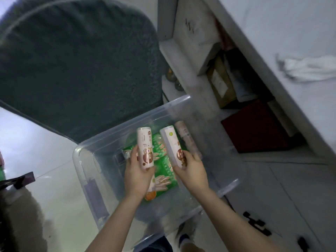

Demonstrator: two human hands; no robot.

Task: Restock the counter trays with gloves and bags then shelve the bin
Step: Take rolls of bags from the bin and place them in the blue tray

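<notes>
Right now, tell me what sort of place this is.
Probably a home storage corner: clear plastic bin on the floor holding green glove packs, open white cupboard stacked with boxes, dark green fuzzy mat.

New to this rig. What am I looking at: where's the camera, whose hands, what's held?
No robot here: a person works bare-handed, and the single picture comes from a camera worn on their head, looking down. The left hand grips the left roll, and the right hand grips the right roll. Below them sits a clear plastic bin with green glove packs and a third roll inside. To the right, an open cabinet holds a dark red box.
</notes>
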